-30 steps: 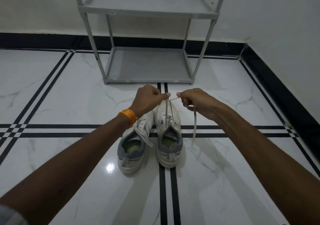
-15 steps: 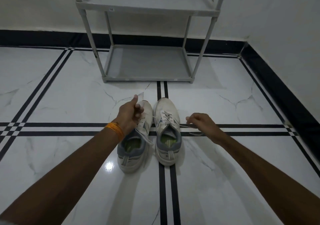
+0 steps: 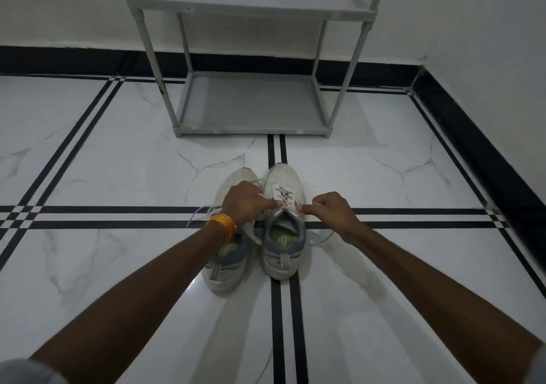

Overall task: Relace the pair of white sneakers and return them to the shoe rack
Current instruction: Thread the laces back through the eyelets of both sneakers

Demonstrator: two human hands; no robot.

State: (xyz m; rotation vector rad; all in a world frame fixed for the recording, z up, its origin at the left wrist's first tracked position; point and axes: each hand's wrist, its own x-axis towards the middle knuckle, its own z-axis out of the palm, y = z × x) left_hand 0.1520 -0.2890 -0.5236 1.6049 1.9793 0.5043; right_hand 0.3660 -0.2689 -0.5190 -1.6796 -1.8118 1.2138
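Observation:
Two white sneakers stand side by side on the floor, toes pointing away from me. My left hand (image 3: 246,203) lies over the left sneaker (image 3: 226,268) and reaches across to the lacing of the right sneaker (image 3: 283,253), pinching the lace there. From the other side my right hand (image 3: 329,209) pinches the same shoe's lace (image 3: 285,197) at its top eyelets. One loose lace end (image 3: 196,216) trails left on the floor, another (image 3: 323,239) trails right under my right wrist. The grey shoe rack (image 3: 251,103) stands just beyond the shoes, both visible shelves bare.
White marble floor with black inlaid stripes (image 3: 277,147) runs all around. A white wall with a black skirting (image 3: 472,135) closes the far side and the right. An orange band (image 3: 223,224) is on my left wrist.
Both hands have come down from a raised, pulled-out lace and then closed in from either side onto the top eyelets of the right sneaker. The shoes have not moved.

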